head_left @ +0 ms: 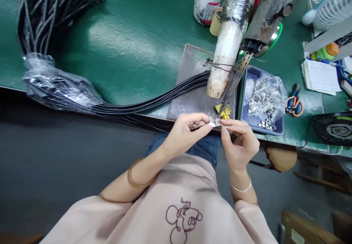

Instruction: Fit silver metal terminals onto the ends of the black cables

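My left hand (188,132) is closed, thumb and fingers pinching a small silvery metal piece (216,122) at the table's front edge. Facing it, my right hand (239,139) is closed too, with its fingertips at the right end of the same piece. Whether the right fingers hold a separate thin part is too small to tell. Just beyond the fingertips lies a yellow sponge (224,111). Above it, a soldering iron (239,75) hangs with its tip pointing down, beside a white fume pipe (225,53).
Black cables (145,104) run left across the table edge into plastic wrap (60,82). A blue tray (279,125) with bagged metal shells stands to the right, next to pliers (294,103). A dark board (189,66) lies under the pipe; a cup (202,7) stands behind.
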`<action>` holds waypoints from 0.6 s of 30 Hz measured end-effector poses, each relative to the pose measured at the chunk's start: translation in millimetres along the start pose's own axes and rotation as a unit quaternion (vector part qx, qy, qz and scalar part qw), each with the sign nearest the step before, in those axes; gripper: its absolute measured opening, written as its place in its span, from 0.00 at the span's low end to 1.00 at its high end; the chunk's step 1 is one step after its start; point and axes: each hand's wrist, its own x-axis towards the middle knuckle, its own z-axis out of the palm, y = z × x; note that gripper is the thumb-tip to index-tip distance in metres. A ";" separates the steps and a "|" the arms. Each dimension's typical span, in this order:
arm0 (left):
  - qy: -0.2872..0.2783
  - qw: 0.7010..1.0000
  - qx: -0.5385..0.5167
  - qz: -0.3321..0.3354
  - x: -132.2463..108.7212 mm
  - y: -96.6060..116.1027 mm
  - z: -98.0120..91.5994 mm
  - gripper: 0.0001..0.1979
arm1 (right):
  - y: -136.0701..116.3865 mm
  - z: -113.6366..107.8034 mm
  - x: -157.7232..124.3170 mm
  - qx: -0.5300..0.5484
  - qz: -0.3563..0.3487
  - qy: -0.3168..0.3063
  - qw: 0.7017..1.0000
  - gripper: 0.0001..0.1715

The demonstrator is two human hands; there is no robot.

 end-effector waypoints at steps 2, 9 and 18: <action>0.001 1.000 -0.001 0.001 1.2 0.6 1.2 0.10 | 0.8 -0.3 0.5 -0.019 -0.032 -0.004 0.999 0.12; 0.017 1.000 0.015 -0.003 5.6 4.0 5.3 0.09 | 6.9 -0.1 1.0 -0.067 -0.088 -0.004 0.994 0.14; 0.019 0.999 0.026 -0.015 10.5 8.8 6.6 0.10 | 10.2 0.1 3.7 -0.081 -0.100 -0.009 0.992 0.13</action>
